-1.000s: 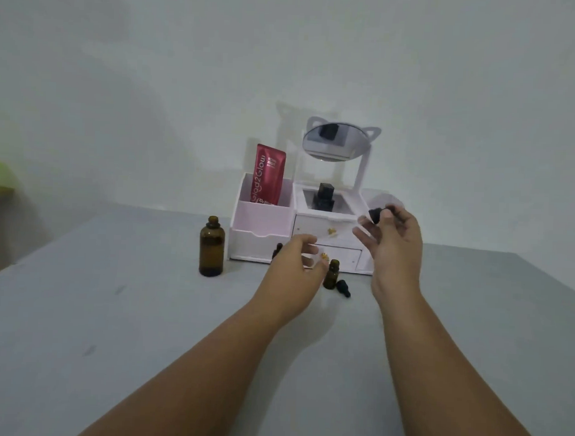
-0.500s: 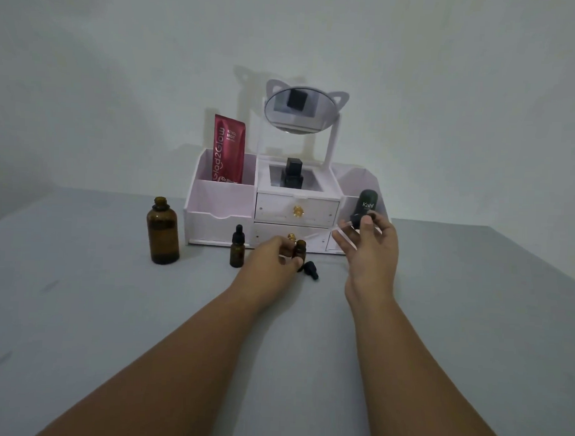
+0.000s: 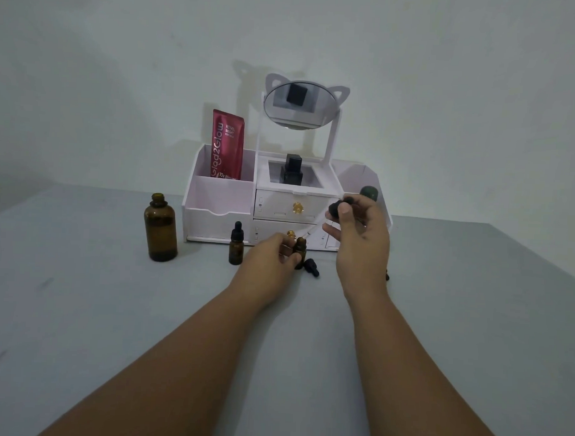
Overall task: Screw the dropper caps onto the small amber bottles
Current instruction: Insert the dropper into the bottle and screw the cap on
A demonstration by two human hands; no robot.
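Observation:
My left hand grips a small open amber bottle standing on the grey table in front of the organizer. My right hand holds a black dropper cap by its bulb, tilted, with its clear glass pipette slanting down-left so the tip reaches the bottle's mouth. A second small amber bottle stands to the left with its black dropper cap on. Another loose black dropper cap lies on the table just right of the held bottle.
A larger uncapped amber bottle stands at the left. Behind the bottles is a white drawer organizer with a cat-ear mirror, a red tube, a black bottle and a dark green bottle.
My left hand has closed on the small open bottle. My right hand has tilted the dropper cap so its pipette tip meets the bottle's mouth. The camera view has shifted.

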